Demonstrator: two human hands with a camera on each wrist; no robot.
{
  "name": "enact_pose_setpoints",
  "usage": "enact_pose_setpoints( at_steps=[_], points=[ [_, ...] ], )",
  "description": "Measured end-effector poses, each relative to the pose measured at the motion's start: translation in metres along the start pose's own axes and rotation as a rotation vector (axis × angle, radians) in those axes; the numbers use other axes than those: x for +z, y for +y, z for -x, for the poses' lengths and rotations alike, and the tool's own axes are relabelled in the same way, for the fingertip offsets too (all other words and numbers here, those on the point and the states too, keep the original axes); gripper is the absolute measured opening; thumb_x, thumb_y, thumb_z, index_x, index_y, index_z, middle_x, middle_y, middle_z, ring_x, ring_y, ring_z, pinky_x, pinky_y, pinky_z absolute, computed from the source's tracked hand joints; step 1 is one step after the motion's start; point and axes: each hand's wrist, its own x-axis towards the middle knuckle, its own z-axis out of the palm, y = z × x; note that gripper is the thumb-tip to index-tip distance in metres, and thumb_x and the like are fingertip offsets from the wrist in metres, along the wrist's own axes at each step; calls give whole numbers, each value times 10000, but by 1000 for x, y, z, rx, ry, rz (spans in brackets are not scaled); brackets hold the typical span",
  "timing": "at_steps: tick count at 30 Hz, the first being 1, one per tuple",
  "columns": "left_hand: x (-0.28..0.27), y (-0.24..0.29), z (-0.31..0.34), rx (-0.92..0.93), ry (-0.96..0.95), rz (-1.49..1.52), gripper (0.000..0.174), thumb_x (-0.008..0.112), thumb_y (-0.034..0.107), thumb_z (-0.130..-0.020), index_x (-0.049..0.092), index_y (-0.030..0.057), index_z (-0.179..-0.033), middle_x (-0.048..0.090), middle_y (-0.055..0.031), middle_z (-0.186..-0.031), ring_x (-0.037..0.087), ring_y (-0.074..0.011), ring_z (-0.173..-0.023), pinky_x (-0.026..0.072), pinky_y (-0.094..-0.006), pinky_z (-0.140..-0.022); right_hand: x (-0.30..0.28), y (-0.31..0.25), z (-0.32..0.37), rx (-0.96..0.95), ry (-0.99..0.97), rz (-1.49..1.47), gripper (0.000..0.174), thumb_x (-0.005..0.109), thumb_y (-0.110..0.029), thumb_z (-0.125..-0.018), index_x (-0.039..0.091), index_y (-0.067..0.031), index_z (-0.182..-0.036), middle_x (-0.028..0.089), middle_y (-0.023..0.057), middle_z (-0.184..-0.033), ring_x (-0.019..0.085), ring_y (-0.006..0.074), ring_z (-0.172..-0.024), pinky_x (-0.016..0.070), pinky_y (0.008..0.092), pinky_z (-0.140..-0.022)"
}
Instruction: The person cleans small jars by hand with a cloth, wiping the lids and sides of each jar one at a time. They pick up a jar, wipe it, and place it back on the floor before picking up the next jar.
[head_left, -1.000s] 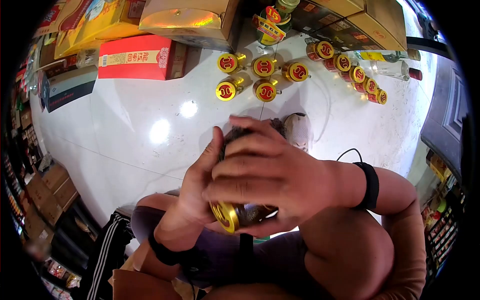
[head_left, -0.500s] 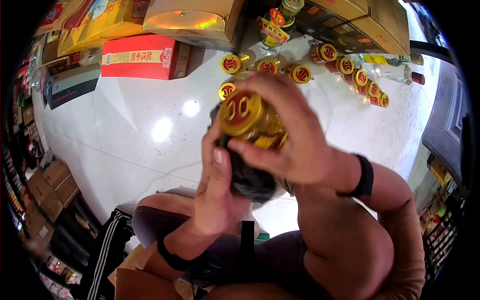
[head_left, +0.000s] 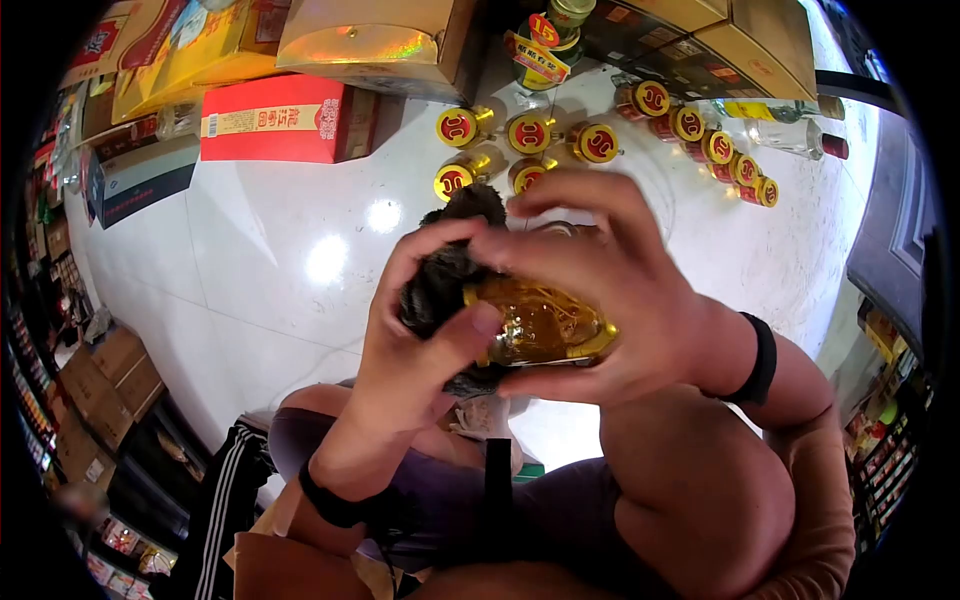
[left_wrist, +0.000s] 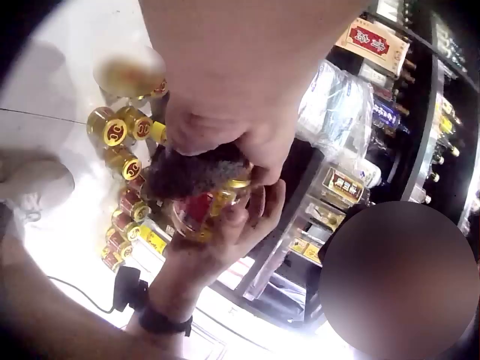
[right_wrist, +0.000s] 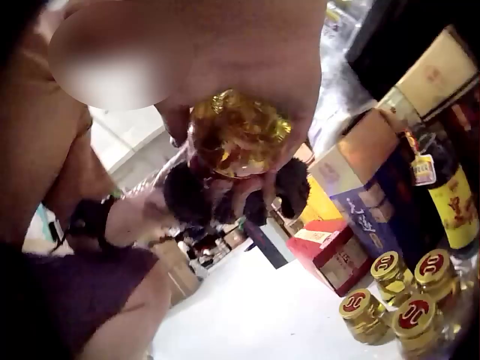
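A small glass jar (head_left: 550, 322) with amber contents is tilted on its side between both hands, above the lap. My right hand (head_left: 645, 300) grips its body, with thumb and fingers spread round the glass. A dark fuzzy cloth (head_left: 428, 290) is bunched at the lid end, and my left hand (head_left: 405, 350) holds it there with its thumb on the jar. The cloth and left fingers hide most of the lid. In the right wrist view, the jar's rounded glass (right_wrist: 236, 139) shows above the dark cloth (right_wrist: 187, 196).
Several gold-lidded jars (head_left: 528, 132) stand on the white floor ahead, with a slanting row of more jars (head_left: 717, 148) to their right. Clear bottles (head_left: 785, 138) lie beyond that row. A red box (head_left: 270, 118) and a large carton (head_left: 370, 45) stand at the back left.
The jar has turned from lid facing upward to lying sideways, its lid end toward the left hand. The cloth has moved up around that end, and the right hand has shifted its hold.
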Motion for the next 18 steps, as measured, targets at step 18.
enact_pose_setpoints(
  at_steps=[18],
  points=[
    [14,-22,8,689,31,-348,600,612,233,-948,333,7,-1428,441,-210,-1399,473,-338,-1282,347,-421,-1087,10,-10,11,477,-48,-533,563,780,-250,-825,486,18,-1224,575,143,-1074,599,189,-941,509,325,-784]
  ],
)
